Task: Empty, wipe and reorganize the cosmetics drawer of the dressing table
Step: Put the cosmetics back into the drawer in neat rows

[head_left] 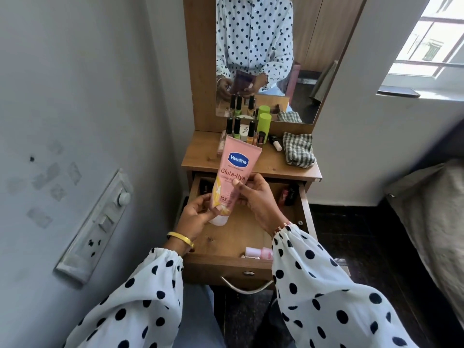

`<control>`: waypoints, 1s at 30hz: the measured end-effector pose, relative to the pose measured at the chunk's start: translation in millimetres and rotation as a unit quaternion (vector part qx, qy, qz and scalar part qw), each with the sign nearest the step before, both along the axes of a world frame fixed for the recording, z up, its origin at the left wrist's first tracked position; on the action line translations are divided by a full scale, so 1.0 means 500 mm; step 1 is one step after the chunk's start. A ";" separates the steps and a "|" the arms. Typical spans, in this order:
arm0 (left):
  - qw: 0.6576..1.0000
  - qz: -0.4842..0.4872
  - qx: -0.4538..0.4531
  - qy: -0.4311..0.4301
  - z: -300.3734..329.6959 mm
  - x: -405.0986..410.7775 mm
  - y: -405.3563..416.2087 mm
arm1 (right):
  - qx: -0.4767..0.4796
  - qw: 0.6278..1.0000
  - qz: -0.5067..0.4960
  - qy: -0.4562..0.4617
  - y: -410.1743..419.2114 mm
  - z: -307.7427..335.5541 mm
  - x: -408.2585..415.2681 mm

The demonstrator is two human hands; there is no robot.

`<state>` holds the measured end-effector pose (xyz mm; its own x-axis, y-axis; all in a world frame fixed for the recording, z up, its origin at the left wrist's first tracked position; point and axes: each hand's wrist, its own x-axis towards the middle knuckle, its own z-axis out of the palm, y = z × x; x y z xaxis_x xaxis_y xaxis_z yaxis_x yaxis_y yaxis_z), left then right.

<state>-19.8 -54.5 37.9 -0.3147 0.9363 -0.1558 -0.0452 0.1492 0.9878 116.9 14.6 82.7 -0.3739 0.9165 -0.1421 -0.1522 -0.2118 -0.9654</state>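
Your left hand [198, 214] and right hand [253, 194] both grip the pink lotion tube [232, 177] upright over the open drawer [233, 237], which holds pink bottles [258, 252] at its front and lipsticks [288, 194] at right.

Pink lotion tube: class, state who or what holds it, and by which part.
Both hands hold the pink lotion tube by its lower half: left hand near the cap end, right hand slightly higher.

Room in the drawer and on the tabletop

Drawer [305, 212] middle lies bare; bottles [258, 252] crowd its near edge, lipsticks [288, 194] its far corner, tabletop [200, 156] back row cluttered.
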 end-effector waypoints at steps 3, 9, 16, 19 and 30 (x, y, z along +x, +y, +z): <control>1.000 -0.003 0.001 -0.025 0.006 0.006 0.000 | 0.021 0.999 -0.014 -0.032 0.000 -0.007 0.011; 0.997 0.048 0.003 -0.053 0.020 -0.011 -0.002 | 0.068 0.950 0.182 -0.243 0.013 0.009 0.040; 0.992 0.107 -0.027 -0.064 0.004 -0.005 -0.016 | 0.108 0.905 0.229 -0.342 0.011 -0.015 0.047; 0.987 0.136 -0.029 -0.084 0.000 -0.006 -0.020 | 0.108 0.886 0.241 -0.381 0.012 -0.026 0.058; 0.989 0.071 -0.006 -0.131 -0.001 0.013 -0.004 | 0.129 0.948 0.113 -0.269 -0.008 -0.037 0.048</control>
